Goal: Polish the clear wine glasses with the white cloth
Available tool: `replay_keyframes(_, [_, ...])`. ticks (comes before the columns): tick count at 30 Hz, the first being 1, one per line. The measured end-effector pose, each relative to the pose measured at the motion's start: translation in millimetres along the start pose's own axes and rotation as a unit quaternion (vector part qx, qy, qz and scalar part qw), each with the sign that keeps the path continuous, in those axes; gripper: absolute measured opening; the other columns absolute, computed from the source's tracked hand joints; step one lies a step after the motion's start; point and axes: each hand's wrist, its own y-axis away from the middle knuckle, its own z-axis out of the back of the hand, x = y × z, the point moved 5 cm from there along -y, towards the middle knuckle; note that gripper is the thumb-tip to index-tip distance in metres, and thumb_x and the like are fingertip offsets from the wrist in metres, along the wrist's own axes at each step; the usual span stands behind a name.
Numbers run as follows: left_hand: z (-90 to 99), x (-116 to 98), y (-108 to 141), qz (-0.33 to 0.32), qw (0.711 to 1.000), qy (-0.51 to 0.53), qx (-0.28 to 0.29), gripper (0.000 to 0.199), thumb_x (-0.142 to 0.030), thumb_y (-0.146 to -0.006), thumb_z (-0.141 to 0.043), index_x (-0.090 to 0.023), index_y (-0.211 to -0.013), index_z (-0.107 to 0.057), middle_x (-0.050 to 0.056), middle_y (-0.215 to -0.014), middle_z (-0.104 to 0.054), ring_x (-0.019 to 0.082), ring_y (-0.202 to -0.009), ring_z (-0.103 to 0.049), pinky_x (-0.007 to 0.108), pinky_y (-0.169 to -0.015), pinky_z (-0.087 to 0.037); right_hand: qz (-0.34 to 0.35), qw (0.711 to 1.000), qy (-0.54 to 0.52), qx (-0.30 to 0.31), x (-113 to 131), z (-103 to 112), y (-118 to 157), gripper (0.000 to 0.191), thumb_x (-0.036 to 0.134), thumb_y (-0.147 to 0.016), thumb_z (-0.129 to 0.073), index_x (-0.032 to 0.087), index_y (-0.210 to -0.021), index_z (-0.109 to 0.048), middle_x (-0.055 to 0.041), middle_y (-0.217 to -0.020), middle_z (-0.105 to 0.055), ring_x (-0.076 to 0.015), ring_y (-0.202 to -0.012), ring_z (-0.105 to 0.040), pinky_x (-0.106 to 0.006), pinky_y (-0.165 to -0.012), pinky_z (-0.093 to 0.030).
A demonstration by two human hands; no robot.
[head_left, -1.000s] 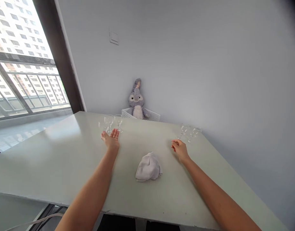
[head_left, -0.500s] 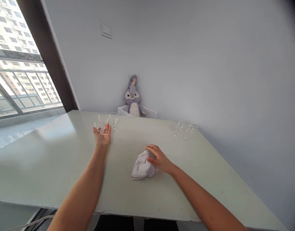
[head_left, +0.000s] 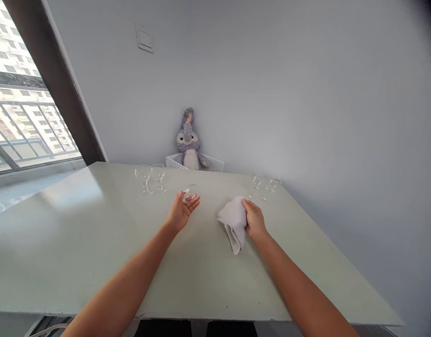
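Note:
My left hand (head_left: 180, 213) is closed around a clear stemmed glass (head_left: 192, 190), held over the middle of the table; the fingers hide the glass's lower part. To the right, my right hand (head_left: 255, 220) grips a white cloth (head_left: 233, 218) by its right side, and a folded end of it hangs down. A gap separates cloth and glass. Beyond my left hand, a stemmed glass (head_left: 143, 176) and another stemmed glass (head_left: 159, 175) stand side by side.
Two more glasses, a nearer glass (head_left: 271, 185) and a farther glass (head_left: 256, 181), are at the right back of the pale table (head_left: 187, 281). Behind the table's far edge, a plush toy (head_left: 191, 150) sits in a white basket (head_left: 215, 164) by the wall.
My left hand has taken a glass from the left group and moved right with it. My right hand has closed on the cloth and lifted it, shifting right.

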Motion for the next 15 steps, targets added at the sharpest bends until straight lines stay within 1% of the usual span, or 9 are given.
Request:
replay_keyframes(2, [-7.3, 9, 5, -0.001, 0.999, -0.026, 0.032, 0.031, -0.042, -0.077, -0.055, -0.022, -0.099, -0.046, 0.005, -0.093, -0.061, 0.02, -0.096, -0.06, 0.038, -0.086, -0.045, -0.044, 0.998, -0.046, -0.01, -9, 2, -6, 0.027, 0.044, -0.067, -0.054, 0.02, -0.062, -0.043, 0.0024, -0.053, -0.046, -0.0136, -0.05, -0.045, -0.026, -0.047, -0.038])
replay_keyframes(4, [-10.3, 13, 8, -0.008, 0.998, -0.047, 0.046, 0.031, -0.039, -0.077, -0.057, -0.024, -0.102, -0.046, 0.004, -0.098, -0.059, 0.02, -0.099, -0.058, 0.038, -0.087, -0.044, -0.048, 0.998, -0.048, -0.012, -12, 0, -5, 0.024, 0.041, -0.066, -0.056, 0.02, -0.067, -0.044, 0.0024, -0.057, -0.049, -0.0141, -0.052, -0.047, -0.026, -0.049, -0.041])
replay_keyframes(5, [-10.8, 14, 8, -0.011, 0.997, -0.056, 0.046, 0.031, -0.037, -0.077, -0.057, -0.025, -0.103, -0.046, 0.004, -0.101, -0.058, 0.02, -0.1, -0.058, 0.038, -0.088, -0.044, -0.032, 0.999, -0.034, -0.016, -10, -1, -2, 0.024, 0.04, -0.066, -0.056, 0.02, -0.07, -0.045, 0.0023, -0.06, -0.05, -0.0138, -0.054, -0.048, -0.026, -0.05, -0.041])
replay_keyframes(7, [-12.3, 16, 9, -0.018, 0.996, -0.071, 0.041, 0.032, -0.034, -0.077, -0.059, -0.025, -0.105, -0.046, 0.005, -0.106, -0.055, 0.019, -0.101, -0.056, 0.037, -0.089, -0.043, 0.033, 0.999, 0.024, -0.02, -1, -7, 10, 0.024, 0.04, -0.068, -0.055, 0.019, -0.077, -0.047, 0.0009, -0.068, -0.053, -0.0137, -0.059, -0.049, -0.026, -0.053, -0.042])
replay_keyframes(9, [-16.7, 20, 12, -0.023, 0.995, -0.085, 0.043, 0.035, -0.031, -0.075, -0.062, -0.026, -0.106, -0.046, 0.005, -0.11, -0.053, 0.019, -0.103, -0.055, 0.037, -0.09, -0.042, 0.109, 0.99, 0.094, -0.009, 12, -17, 25, 0.023, 0.038, -0.072, -0.053, 0.019, -0.084, -0.048, -0.0029, -0.086, -0.057, -0.0146, -0.068, -0.052, -0.027, -0.061, -0.044])
replay_keyframes(11, [-25.2, 28, 17, -0.02, 0.993, -0.096, 0.066, 0.038, -0.028, -0.073, -0.064, -0.026, -0.106, -0.047, 0.005, -0.112, -0.051, 0.02, -0.104, -0.054, 0.037, -0.089, -0.043, 0.156, 0.978, 0.137, 0.023, 21, -29, 41, 0.022, 0.035, -0.077, -0.049, 0.019, -0.092, -0.048, -0.0066, -0.104, -0.056, -0.0162, -0.081, -0.054, -0.029, -0.07, -0.044])
replay_keyframes(12, [-29.9, 32, 20, -0.017, 0.992, -0.099, 0.081, 0.039, -0.027, -0.072, -0.064, -0.026, -0.107, -0.047, 0.005, -0.112, -0.05, 0.021, -0.105, -0.053, 0.037, -0.089, -0.043, 0.165, 0.975, 0.144, 0.047, 23, -35, 47, 0.024, 0.033, -0.079, -0.047, 0.02, -0.099, -0.046, -0.0077, -0.11, -0.054, -0.0169, -0.087, -0.054, -0.03, -0.074, -0.044])
replay_keyframes(13, [-34.1, 35, 22, -0.017, 0.991, -0.099, 0.092, 0.039, -0.026, -0.072, -0.064, -0.026, -0.107, -0.047, 0.005, -0.113, -0.049, 0.021, -0.106, -0.052, 0.038, -0.089, -0.043, 0.165, 0.973, 0.144, 0.078, 23, -41, 52, 0.029, 0.031, -0.081, -0.044, 0.02, -0.107, -0.044, -0.0085, -0.115, -0.052, -0.0175, -0.093, -0.054, -0.031, -0.078, -0.043])
replay_keyframes(15, [-39.3, 39, 27, -0.026, 0.99, -0.099, 0.099, 0.039, -0.027, -0.073, -0.063, -0.028, -0.108, -0.047, 0.005, -0.113, -0.049, 0.02, -0.106, -0.052, 0.039, -0.09, -0.042, 0.15, 0.968, 0.135, 0.148, 21, -52, 57, 0.043, 0.029, -0.083, -0.041, 0.022, -0.124, -0.032, -0.0093, -0.122, -0.049, -0.0184, -0.105, -0.05, -0.032, -0.084, -0.042])
